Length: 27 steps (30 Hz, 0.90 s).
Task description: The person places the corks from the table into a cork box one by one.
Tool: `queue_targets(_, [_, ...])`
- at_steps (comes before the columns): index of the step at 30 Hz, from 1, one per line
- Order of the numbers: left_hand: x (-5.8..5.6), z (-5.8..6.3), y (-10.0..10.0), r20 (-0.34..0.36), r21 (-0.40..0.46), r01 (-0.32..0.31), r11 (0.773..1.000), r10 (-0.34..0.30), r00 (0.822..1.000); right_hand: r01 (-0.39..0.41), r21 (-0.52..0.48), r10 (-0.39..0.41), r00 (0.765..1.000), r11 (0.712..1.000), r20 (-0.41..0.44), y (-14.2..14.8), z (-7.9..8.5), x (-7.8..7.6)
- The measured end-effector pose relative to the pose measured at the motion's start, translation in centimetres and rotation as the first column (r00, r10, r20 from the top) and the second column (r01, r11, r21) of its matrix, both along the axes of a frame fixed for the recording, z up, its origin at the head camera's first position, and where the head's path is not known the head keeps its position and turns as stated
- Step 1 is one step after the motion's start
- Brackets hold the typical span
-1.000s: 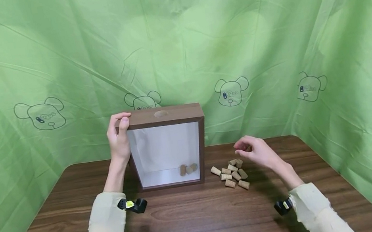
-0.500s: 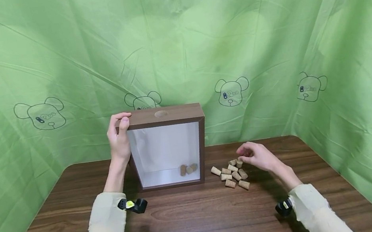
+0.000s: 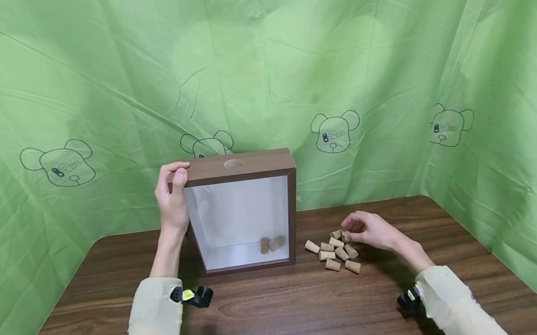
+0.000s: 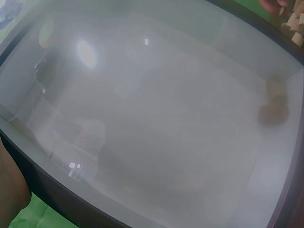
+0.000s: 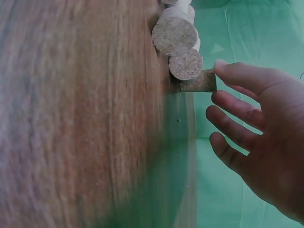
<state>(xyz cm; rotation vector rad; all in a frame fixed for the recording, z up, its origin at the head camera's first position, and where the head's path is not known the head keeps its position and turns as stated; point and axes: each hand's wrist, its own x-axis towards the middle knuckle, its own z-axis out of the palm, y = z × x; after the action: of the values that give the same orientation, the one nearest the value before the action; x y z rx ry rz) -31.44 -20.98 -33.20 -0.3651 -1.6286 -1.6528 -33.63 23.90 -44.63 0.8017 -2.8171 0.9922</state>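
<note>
A brown shadow box (image 3: 296, 215) with a clear front and a white inside stands upright on the table. Its top has a round hole (image 3: 233, 163). A few corks (image 3: 265, 245) lie inside at the lower right. My left hand (image 3: 171, 196) grips the box's upper left corner, thumb on the top. Beside the box several loose corks (image 3: 327, 255) lie in a heap. At the heap's back right my right hand (image 3: 369, 230) reaches an upright cork (image 5: 197, 81). Its thumb and index fingertips straddle the cork's top end, the other fingers loosely spread; no firm pinch shows.
The dark wood table (image 3: 260, 319) has its far edge close behind the box and corks. Green printed cloth (image 3: 255, 77) hangs behind and on both sides. A black wrist camera (image 3: 199, 297) sits on the left sleeve, another camera (image 3: 409, 301) on the right.
My right hand has come down towards the corks, its thumb and index finger now at the upright cork. My left hand, the box and the corks inside it keep their places.
</note>
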Motion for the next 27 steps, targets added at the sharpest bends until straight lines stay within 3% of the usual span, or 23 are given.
queue_targets(11, [0.0,0.0,-0.1,0.019,-0.015,-0.009,1.000,0.009,1.000,-0.003,0.015,0.002,0.999,1.000,0.041,0.0,-0.6,-0.3])
queue_targets(18, [2.8,2.1,1.0,0.029,-0.022,0.007,1.000,-0.007,1.000,0.006,0.017,-0.007,0.998,1.000,0.057,-0.1,-0.7,-0.3])
queue_targets(27, [2.7,2.0,1.0,0.026,-0.017,0.012,1.000,-0.011,1.000,0.050,0.023,-0.050,0.999,0.998,0.015,-0.2,-0.2,-0.1])
